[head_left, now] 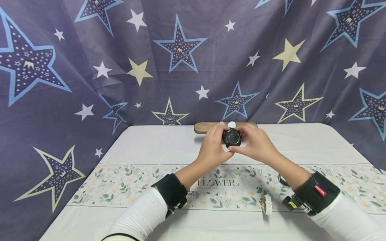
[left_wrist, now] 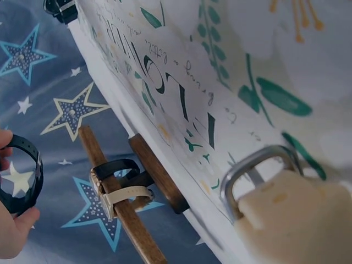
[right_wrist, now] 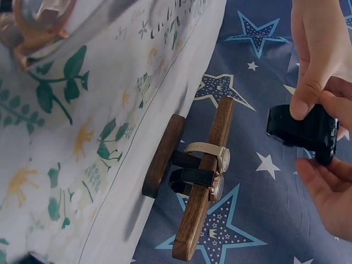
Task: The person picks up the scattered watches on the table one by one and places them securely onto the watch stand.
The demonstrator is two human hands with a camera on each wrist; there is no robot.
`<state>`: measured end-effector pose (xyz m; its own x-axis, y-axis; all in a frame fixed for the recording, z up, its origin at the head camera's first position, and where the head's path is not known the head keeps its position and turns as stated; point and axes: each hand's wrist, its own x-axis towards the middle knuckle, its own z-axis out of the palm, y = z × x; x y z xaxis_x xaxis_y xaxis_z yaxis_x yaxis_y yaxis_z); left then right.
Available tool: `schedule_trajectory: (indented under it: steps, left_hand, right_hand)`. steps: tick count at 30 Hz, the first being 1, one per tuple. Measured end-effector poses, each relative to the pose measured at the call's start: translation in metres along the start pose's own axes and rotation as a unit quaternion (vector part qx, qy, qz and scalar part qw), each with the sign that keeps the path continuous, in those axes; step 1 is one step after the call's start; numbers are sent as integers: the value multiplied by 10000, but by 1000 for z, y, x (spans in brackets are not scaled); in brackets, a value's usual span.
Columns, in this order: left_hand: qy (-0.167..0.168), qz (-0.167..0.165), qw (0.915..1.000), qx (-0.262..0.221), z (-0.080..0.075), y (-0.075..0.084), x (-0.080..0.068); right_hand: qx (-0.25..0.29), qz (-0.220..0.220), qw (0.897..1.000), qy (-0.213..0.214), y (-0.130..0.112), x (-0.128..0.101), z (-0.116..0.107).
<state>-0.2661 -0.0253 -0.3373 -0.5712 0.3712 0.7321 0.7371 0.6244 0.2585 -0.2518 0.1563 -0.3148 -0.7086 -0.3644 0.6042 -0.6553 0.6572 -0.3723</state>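
Observation:
Both hands hold a black watch (head_left: 233, 137) up in front of a wooden watch stand (head_left: 203, 128). My left hand (head_left: 212, 145) grips its left side, thumb at the lower edge. On the other side my right hand (head_left: 256, 142) pinches it, with the dark round face toward the head view. The black strap (left_wrist: 34, 184) curves in a loop in the left wrist view. Two watches hang on the stand's bar, one with a black strap (right_wrist: 190, 176) and one with a beige strap (right_wrist: 201, 147). In the head view the hands partly hide them.
A watch with a white strap (head_left: 267, 205) lies on the table's floral band (head_left: 144, 184), between the forearms. Partly behind the right forearm is a dark looped strap (head_left: 283, 180). A star-patterned curtain (head_left: 193, 60) hangs right behind the stand.

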Motion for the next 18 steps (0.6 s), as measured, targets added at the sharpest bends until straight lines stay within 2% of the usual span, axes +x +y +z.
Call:
schedule_trajectory:
  steps: [5,10,14,18]
  left_hand:
    - [92,57,9999,48,-3,0,0]
    - [189,20,9998,-13,-7,-1,1]
    - [210,2,9998,-46,-11,-4,2]
    - [98,-60,9999,-9,-18,-11,4]
  right_hand:
    - [-112,231,9993,262,-4,1,1]
    - [-213,127,9989,387,-6,5,3]
    - [-133,62,9997,203,-4,8,5]
    - [235,41,9996,-139,-4,11,2]
